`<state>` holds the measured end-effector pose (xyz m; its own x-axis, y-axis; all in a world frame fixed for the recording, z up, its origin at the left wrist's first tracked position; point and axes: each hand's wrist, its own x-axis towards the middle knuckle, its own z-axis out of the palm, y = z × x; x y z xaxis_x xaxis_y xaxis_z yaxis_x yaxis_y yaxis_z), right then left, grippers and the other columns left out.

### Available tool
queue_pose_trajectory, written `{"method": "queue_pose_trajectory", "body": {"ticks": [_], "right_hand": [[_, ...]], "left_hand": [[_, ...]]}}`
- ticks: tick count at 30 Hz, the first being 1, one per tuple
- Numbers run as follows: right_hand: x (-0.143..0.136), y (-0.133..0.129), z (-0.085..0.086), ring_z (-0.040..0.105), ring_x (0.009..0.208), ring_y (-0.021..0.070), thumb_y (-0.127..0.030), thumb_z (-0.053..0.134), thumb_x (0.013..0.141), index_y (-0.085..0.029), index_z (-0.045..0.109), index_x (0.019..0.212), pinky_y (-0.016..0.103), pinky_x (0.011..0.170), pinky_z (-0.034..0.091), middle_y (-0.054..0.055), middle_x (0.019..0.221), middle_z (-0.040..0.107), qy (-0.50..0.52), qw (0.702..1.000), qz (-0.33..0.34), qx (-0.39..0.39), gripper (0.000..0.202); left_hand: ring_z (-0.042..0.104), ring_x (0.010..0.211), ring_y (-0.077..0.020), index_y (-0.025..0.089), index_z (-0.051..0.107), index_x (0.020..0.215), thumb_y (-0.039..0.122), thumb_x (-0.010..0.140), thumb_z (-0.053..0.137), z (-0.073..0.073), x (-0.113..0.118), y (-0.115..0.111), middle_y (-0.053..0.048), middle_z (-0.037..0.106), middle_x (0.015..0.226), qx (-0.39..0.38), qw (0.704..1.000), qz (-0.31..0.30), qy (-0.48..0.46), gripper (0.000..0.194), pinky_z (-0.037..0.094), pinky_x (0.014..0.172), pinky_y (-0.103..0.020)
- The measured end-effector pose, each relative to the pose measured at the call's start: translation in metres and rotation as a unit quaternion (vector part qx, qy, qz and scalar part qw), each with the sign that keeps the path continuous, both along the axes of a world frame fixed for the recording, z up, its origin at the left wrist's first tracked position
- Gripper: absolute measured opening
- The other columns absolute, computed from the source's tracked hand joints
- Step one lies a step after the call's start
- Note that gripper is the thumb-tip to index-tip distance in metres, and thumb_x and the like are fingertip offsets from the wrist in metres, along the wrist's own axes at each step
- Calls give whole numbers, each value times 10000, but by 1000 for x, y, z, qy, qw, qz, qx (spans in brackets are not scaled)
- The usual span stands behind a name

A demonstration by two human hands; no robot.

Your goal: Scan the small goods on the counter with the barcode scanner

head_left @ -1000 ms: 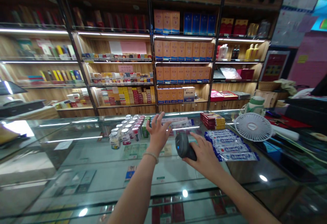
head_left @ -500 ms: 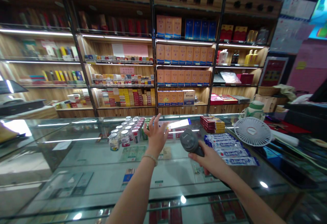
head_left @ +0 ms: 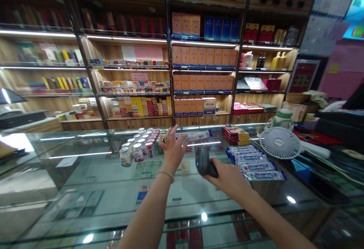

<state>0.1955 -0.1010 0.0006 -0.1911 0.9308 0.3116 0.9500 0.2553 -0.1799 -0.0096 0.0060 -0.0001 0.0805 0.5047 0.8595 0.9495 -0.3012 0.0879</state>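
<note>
My left hand (head_left: 173,150) reaches over the glass counter with its fingers spread apart. Just beyond its thumb lies a long white packet with blue ends (head_left: 199,135). The hand hides part of that packet, and I cannot tell whether the fingers touch it. In my right hand (head_left: 224,173) is a dark grey handheld barcode scanner (head_left: 202,160), gripped by its handle, with a small blue light showing. The scanner's head is held above the glass, in front of the packet. Small jars with white lids (head_left: 126,157) stand in rows left of my left hand.
Several blue-and-white wrapped packets (head_left: 260,165) lie right of the scanner, below a stack of red and yellow packs (head_left: 235,135). A white fan (head_left: 280,143) and a green-and-white bottle (head_left: 283,118) stand farther right. Lit shelves hold orange boxes (head_left: 189,85) behind the glass counter (head_left: 113,180).
My right hand has turned the scanner and moved it slightly left, so its head now points more away from me. The left hand keeps nearly the same place. The bright glare on the packet has faded.
</note>
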Motion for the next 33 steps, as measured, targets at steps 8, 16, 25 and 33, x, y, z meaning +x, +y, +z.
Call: {"method": "queue_pose_trajectory", "body": {"ticks": [8, 16, 25, 33], "right_hand": [[-6, 11, -27, 448, 1386, 370, -521, 720, 822, -187, 663, 1072, 568, 1110, 386, 143, 1433, 573, -63, 987, 67, 134, 420], [-4, 18, -31, 208, 1503, 400, -625, 737, 755, -198, 704, 1007, 688, 1195, 126, 112, 1617, 332, -87, 980, 85, 157, 497], [3, 19, -24, 198, 1508, 371, -765, 536, 825, -189, 667, 1153, 703, 1191, 15, 147, 1588, 375, -101, 977, 146, 114, 675], [35, 61, 23, 134, 1529, 302, -567, 431, 975, -230, 488, 1432, 560, 1228, 34, 120, 1624, 296, -57, 958, 76, 270, 570]], "left_hand": [[373, 1400, -356, 357, 718, 1071, 324, 813, 741, 0, 0, 0, -58, 454, 1538, 5, 1000, -11, 0, 261, 133, 1143, -633], [365, 1403, -354, 356, 716, 1057, 334, 805, 753, -1, 1, 0, -58, 464, 1530, 0, 1000, -10, 8, 256, 122, 1142, -630], [364, 1403, -351, 361, 715, 1073, 338, 800, 762, -2, 2, 1, -62, 470, 1519, 4, 1000, -9, 18, 278, 116, 1152, -623], [374, 1403, -350, 363, 714, 1075, 326, 789, 777, -1, 2, 0, -54, 453, 1542, -9, 1000, -6, 23, 296, 133, 1146, -625]]}}
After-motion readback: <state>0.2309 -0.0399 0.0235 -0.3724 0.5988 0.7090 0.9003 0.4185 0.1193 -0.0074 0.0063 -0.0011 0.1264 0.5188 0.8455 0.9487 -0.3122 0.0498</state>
